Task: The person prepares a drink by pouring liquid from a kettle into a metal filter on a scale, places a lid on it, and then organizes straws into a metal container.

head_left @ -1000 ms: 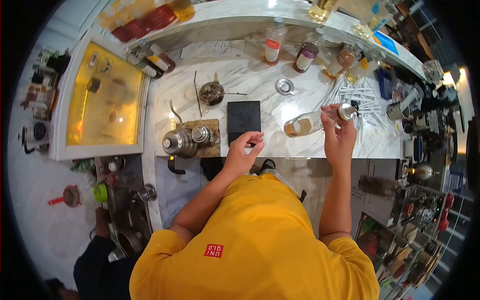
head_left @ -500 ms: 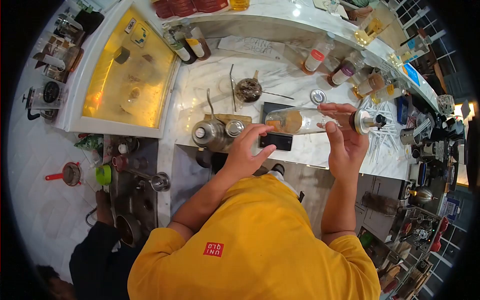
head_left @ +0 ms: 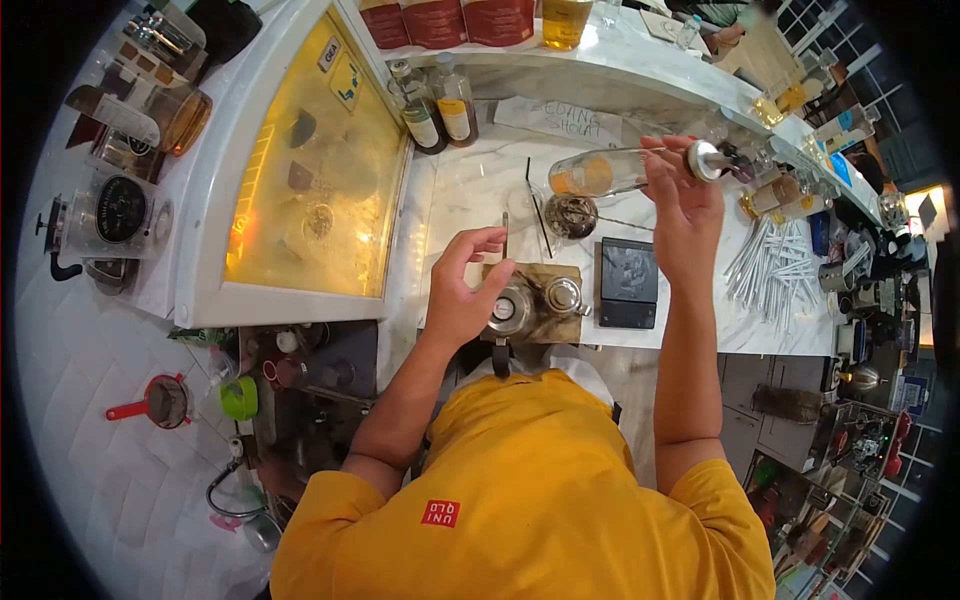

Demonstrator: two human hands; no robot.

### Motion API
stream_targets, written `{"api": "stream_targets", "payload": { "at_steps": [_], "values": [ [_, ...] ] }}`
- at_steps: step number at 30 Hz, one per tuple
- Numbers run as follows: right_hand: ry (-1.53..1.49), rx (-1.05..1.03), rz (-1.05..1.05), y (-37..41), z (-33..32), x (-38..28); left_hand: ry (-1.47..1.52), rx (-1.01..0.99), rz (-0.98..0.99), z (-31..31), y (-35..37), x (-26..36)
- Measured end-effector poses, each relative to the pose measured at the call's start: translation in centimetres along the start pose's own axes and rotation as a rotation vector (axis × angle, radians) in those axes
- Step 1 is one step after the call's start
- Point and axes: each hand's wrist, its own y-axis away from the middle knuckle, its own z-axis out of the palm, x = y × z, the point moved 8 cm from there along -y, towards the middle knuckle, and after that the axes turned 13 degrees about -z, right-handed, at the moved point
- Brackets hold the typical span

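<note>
In my right hand (head_left: pixel 688 215) is a clear glass bottle (head_left: pixel 628 170) with a metal top, lying nearly sideways in the air toward the back of the marble counter. An orange-brown patch shows near the bottle's base, which points left. My left hand (head_left: pixel 462 288), thumb and fingers apart and nothing in it, hovers beside the steel kettle (head_left: pixel 508 314). Right of the kettle, a small lidded metal vessel (head_left: pixel 563 294) stands on the same brown board. Beyond them, below the bottle, sits a round glass vessel (head_left: pixel 572 217) with dark contents and a thin rod across it.
A black scale (head_left: pixel 628 285) lies near the counter's front edge. Many white straws (head_left: pixel 775 265) are spread at the right. Two bottles (head_left: pixel 455 103) stand beside a yellow-lit cabinet (head_left: pixel 310 190); a handwritten sign (head_left: pixel 556 118) is at the back.
My right hand has carried the bottle away from over the scale, toward the back. My left hand has left the bottle's base and shifted left to the kettle. The view has moved too.
</note>
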Motion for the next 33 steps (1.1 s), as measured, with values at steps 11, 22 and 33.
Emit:
{"api": "stream_targets", "payload": {
  "at_steps": [11, 22, 33],
  "values": [
    [0.134, -0.192, 0.028, -3.7, 7.4, 9.8, 0.052, 0.093, -0.093, -2.9, -2.8, -6.8],
    [0.25, -0.354, 0.038, -5.6, 13.7, 16.4, 0.085, 0.162, -0.289, -4.3, -5.1, -14.6],
    [0.184, -0.568, 0.036, -2.9, 20.4, 17.3, 0.023, 0.201, -0.366, -6.7, -6.9, -18.6]
  ]
}}
